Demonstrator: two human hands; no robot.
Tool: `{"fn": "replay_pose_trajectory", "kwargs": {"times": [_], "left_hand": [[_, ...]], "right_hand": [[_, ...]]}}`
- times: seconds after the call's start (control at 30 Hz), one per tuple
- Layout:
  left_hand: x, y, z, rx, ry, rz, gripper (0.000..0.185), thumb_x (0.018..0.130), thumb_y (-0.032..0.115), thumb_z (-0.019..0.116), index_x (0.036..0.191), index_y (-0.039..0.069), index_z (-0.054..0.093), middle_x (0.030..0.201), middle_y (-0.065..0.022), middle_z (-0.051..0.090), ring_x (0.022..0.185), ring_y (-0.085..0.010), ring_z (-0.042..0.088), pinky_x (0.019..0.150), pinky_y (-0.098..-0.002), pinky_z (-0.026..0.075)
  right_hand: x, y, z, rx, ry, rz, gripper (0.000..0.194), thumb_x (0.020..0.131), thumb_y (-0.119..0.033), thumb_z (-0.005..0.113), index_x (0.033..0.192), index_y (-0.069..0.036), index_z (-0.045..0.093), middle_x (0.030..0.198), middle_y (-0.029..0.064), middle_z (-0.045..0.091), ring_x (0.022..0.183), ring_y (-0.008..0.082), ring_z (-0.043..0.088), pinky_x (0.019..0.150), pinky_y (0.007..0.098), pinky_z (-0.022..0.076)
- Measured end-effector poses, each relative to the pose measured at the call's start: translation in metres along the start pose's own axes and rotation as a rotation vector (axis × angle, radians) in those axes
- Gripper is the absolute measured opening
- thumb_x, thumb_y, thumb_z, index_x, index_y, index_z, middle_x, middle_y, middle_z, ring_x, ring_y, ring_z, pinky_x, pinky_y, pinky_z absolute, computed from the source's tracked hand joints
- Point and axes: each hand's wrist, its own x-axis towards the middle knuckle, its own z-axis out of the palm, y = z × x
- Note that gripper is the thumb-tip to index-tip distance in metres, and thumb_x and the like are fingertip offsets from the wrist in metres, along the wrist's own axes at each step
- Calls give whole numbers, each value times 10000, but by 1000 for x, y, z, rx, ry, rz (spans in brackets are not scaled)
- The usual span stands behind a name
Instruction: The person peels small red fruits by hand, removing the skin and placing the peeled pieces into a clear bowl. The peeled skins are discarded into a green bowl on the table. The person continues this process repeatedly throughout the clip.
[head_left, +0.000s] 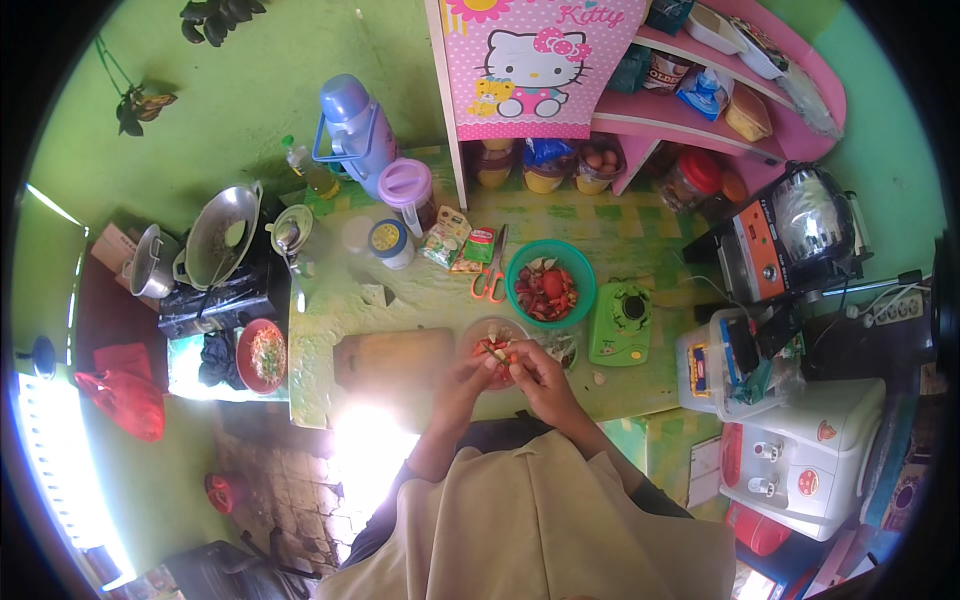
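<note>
Both my hands meet over a shallow bowl (493, 330) that holds red chili pieces and peeled garlic. Between the fingertips of my left hand (469, 375) and my right hand (536, 371) is a small green and orange-red piece, seemingly a chili (498, 355). Just beyond my right hand stands a teal plastic basket (589, 289) with a tomato (553, 283), shallots and red chilies. A small bag or dish of peelings (561, 346) lies beside my right hand. Left of the bowl rests a wooden cutting board (394, 356). My fingers hide part of the bowl.
Orange-handled scissors (489, 281) and seasoning packets (448, 238) lie behind the bowl. A green blender base (621, 326) stands at the right. Further left are a lidded jar (391, 244), a purple pitcher (406, 187), a thermos (358, 135) and a wok (223, 236) on a stove.
</note>
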Motion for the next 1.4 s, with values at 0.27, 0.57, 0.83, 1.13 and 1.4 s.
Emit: {"fn": "replay_pose_trajectory", "kwargs": {"times": [0.27,0.57,0.83,1.13,1.4], "left_hand": [[2,4,-4,174,-15,2,377,951,301,679,1154,-16,693,1068,-104,700,985,-160,639,919,-308,478],[7,7,-3,41,145,100,299,922,210,716,1062,-52,685,927,-119,719,843,-158,667,816,-291,523],[5,3,-8,66,86,64,263,936,215,702,1064,-14,711,962,-79,712,877,-131,651,824,-293,518],[3,6,0,244,132,37,244,899,195,748,1003,-21,709,877,-93,721,820,-153,679,768,-291,546],[9,11,1,583,165,230,106,853,66,739,947,19,749,1012,-130,733,844,-177,708,708,-286,575]], "right_hand": [[5,18,1,-32,26,-8,258,1030,-142,513,1266,-38,502,1056,41,638,918,79,593,796,250,487],[0,-10,3,-52,-41,4,360,1017,-84,462,1374,-70,507,1208,90,625,1116,159,581,980,309,453],[3,-3,2,-128,-56,-71,372,1001,-67,482,1369,-77,530,1278,91,611,1193,168,544,1029,306,409],[6,9,4,-149,27,-27,266,986,-49,491,1252,-55,510,847,45,557,702,149,507,673,313,453],[9,-17,-4,-314,20,90,288,1020,-126,467,1304,-80,452,908,67,590,812,130,571,751,307,481]]}}
